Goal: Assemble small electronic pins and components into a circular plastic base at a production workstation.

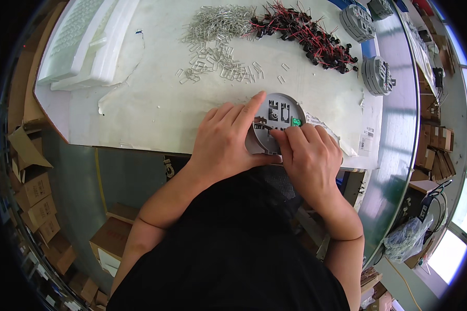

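A round grey plastic housing (285, 101) stands at the table's front edge, its open face toward me. Inside it are dark slotted parts and a small green terminal block (296, 122). My left hand (223, 139) is closed round the housing's left side, thumb along the lower rim and forefinger at the upper rim. With thumb and forefinger pinched together, my right hand (310, 154) works at the lower middle of the housing. What the pinch holds is hidden; a small dark piece shows just beside the fingertips.
Beyond the housing lies a pile of U-shaped metal clips (220, 26), some scattered nearer. Right of it is a heap of black parts with red wires (316, 41). Grey round housings (377, 76) stand at the right edge, white foam trays (83, 46) at the far left.
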A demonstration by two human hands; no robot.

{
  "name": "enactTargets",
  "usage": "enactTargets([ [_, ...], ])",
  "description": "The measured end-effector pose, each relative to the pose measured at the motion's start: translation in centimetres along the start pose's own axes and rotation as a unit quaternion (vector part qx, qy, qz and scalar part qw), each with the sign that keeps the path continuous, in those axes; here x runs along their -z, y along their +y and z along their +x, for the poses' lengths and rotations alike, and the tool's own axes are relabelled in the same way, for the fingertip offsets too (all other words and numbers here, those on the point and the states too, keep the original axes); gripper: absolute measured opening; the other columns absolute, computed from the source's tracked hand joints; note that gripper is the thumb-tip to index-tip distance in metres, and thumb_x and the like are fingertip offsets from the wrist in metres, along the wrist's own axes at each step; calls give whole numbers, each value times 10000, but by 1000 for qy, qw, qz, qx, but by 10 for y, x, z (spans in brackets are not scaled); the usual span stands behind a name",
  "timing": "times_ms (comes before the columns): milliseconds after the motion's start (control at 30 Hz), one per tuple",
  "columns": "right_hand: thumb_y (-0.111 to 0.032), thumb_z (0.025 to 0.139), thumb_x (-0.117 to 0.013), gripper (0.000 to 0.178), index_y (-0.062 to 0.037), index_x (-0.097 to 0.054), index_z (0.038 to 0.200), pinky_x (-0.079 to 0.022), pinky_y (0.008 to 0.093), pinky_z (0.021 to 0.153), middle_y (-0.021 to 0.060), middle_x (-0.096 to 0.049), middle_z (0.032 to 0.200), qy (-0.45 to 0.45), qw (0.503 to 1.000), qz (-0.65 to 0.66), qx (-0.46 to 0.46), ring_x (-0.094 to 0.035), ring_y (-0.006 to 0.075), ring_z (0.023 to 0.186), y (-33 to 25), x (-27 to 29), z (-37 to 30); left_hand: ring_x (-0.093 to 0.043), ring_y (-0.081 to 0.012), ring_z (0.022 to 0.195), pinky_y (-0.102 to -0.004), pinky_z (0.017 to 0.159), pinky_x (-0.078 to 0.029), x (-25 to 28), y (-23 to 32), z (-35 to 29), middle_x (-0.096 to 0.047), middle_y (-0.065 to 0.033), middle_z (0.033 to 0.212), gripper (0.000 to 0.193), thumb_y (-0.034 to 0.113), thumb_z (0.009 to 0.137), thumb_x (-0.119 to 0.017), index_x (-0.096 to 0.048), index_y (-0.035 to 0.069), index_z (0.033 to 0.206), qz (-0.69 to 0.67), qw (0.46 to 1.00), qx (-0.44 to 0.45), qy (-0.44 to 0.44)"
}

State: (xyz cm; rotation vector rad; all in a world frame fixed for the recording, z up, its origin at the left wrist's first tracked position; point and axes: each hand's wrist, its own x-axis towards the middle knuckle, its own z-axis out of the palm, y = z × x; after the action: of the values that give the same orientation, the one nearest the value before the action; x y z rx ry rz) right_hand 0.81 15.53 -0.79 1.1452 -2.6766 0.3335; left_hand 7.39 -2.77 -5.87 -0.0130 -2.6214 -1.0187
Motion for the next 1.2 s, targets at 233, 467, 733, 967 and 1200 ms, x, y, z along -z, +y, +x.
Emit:
enactTargets([
  [233,-240,923,-837,236,-121,-673,802,-486,408,586,24,-579,719,11,1000,-6,1,-609,248,663,-3,-2,0,-688,-296,973,-439,925,-539,0,0,1,-725,-102,1073,1166,536,584,-1008,-563,40,1542,2,1000,-3,1],
  [467,-244,916,-843,231,-127,-678,804,-479,400,577,17,-563,710,17,999,2,37,-600,234,657,-1,-4,4,-680,-289,950,-436,903,-534,-2,-2,0,-722,-96,1078,1153,520,602,-995,-552,48,1555,8,1000,-23,12],
  [733,-249,904,-852,237,-131,-681,791,-470,385,570,10,-552,705,16,1000,7,26,-587,223,657,-3,-3,-1,-673,-288,941,-433,895,-530,1,-1,-1,-719,-94,1086,1144,512,608,-987,-550,56,1562,13,999,-34,4],
  [967,-254,895,-861,234,-131,-688,796,-462,381,569,6,-559,710,24,999,-14,35,-582,219,657,-4,-5,3,-670,-286,938,-431,893,-530,-1,-2,-1,-718,-92,1084,1151,528,605,-983,-552,58,1563,16,999,-38,5],
  [1200,-225,879,-874,198,-126,-711,824,-459,371,573,-10,-589,733,60,996,15,71,-583,211,661,4,-12,-2,-649,-231,937,-401,854,-506,0,-3,-1,-707,-28,1067,1160,581,654,-925,-504,40,1589,26,998,-54,6],
])
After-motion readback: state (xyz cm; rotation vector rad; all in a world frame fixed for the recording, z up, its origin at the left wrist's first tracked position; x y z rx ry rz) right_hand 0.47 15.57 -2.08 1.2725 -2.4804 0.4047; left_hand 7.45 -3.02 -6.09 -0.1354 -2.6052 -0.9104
